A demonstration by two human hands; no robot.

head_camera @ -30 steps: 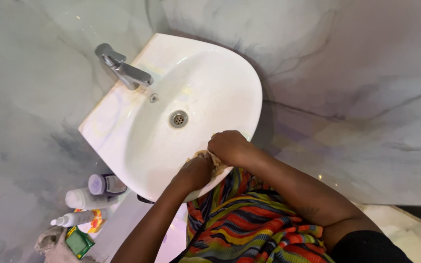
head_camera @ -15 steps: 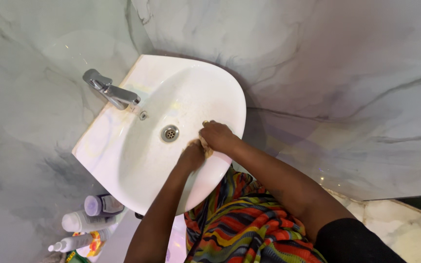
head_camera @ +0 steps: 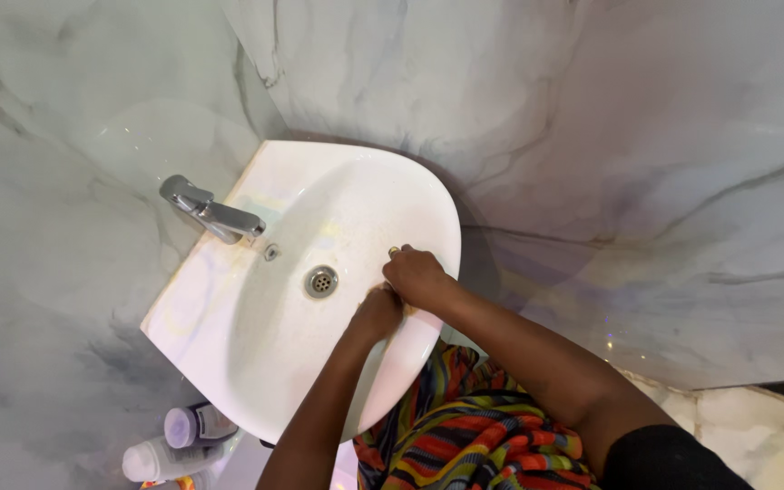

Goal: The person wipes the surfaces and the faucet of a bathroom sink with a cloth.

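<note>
Overhead, grey marbled wall tiles point(head_camera: 646, 136) fill most of the view, and a white basin point(head_camera: 229, 345) stands out from them with a chrome tap point(head_camera: 210, 213) at its back edge and a drain point(head_camera: 320, 281) in the bowl. The bowl looks dry and holds nothing but the hands. Both hands are together on the near inner wall of the basin: the left hand point(head_camera: 376, 315) and the right hand point(head_camera: 417, 277) are clamped on a small tan cloth point(head_camera: 407, 310), of which only a scrap shows between them. A striped wrap point(head_camera: 483, 436) covers the lap below. Two bottles point(head_camera: 179, 440), caps towards the camera, lie under the basin; their contents cannot be seen. A likely risk is the cloth slipping on the glazed slope towards the drain, or a hand skidding off the rim if pressure is uneven.
</note>
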